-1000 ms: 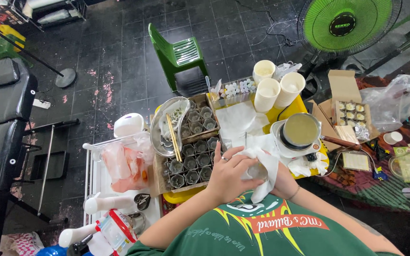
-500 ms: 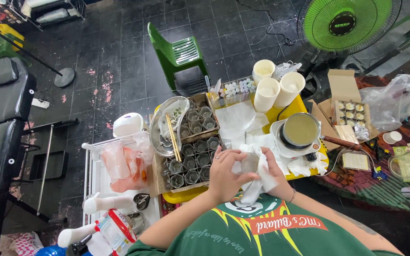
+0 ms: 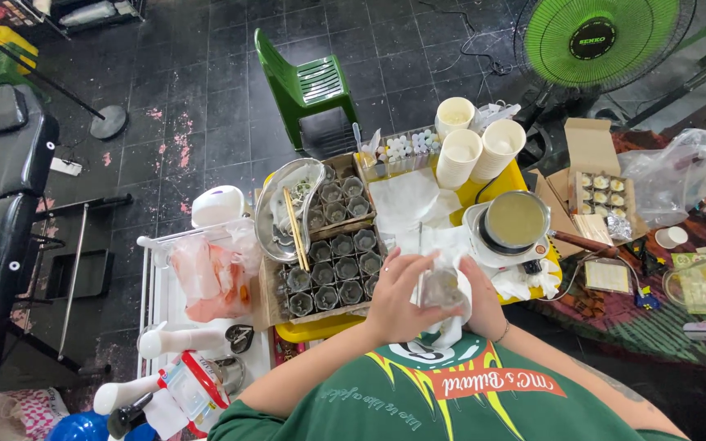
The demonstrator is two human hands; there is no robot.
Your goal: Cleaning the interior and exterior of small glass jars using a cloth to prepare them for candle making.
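Both my hands are together just in front of my chest, over the near edge of the yellow table (image 3: 525, 175). My left hand (image 3: 394, 298) and my right hand (image 3: 475, 294) hold a small clear glass cup (image 3: 441, 287) wrapped in a white cloth (image 3: 451, 327). The cloth hangs down below my fingers. To the left lies a cardboard tray (image 3: 267, 298) filled with several small dark glass cups (image 3: 335, 273). A pot of pale liquid (image 3: 515, 220) stands on a small white stove just beyond my right hand.
A metal bowl with chopsticks (image 3: 288, 208) rests on the cup tray. Stacks of paper cups (image 3: 471, 147) stand at the table's far edge. An open carton of small filled cups (image 3: 602, 192) lies to the right. A green chair (image 3: 304, 86) and green fan (image 3: 602, 37) stand beyond.
My hands have drawn closer together around the cloth and the glass cup, and the cloth has been bunched up around the cup.
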